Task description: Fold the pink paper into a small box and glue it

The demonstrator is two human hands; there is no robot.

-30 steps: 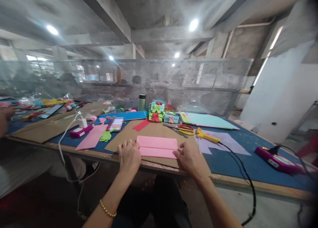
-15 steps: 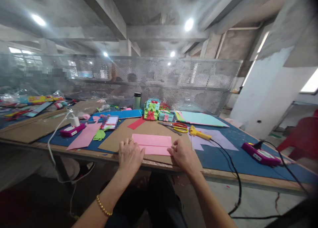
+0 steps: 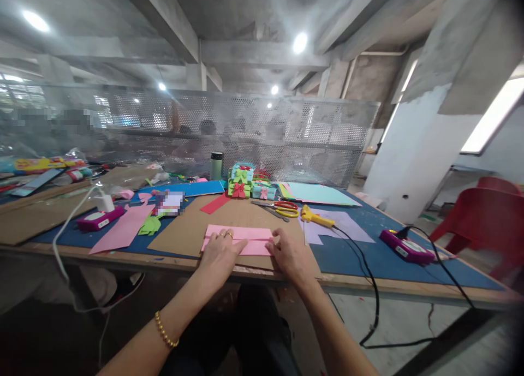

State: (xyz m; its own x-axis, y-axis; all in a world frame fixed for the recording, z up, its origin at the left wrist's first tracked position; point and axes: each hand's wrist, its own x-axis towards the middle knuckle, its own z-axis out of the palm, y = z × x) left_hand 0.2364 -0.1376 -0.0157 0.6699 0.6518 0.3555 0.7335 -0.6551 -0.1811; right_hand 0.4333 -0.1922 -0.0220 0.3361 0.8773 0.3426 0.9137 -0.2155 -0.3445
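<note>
A folded pink sheet [image 3: 255,249] lies on brown cardboard near the table's front edge, with a crease running along its length. My left hand [image 3: 221,254], wearing rings, rests flat over the sheet's left part with its fingers stretched out. At the right end, my right hand [image 3: 290,257] has its fingers curled and pinched on the sheet's edge. Beyond the sheet lie scissors with red and yellow handles [image 3: 286,209]. To the right of the scissors is a yellow glue gun [image 3: 317,217] with a black cord.
Small bow-trimmed boxes [image 3: 240,184] are stacked behind the cardboard [image 3: 184,223], beside a green bottle [image 3: 216,167]. Coloured sheets [image 3: 323,194] lie at back right. Purple power boxes sit left [image 3: 100,219] and right [image 3: 405,247]. A red chair [image 3: 470,212] stands beyond the table.
My left hand has moved from the pink sheet's left edge further onto its surface. My right hand stays at the right end. The view has turned slightly right, showing more of the red chair.
</note>
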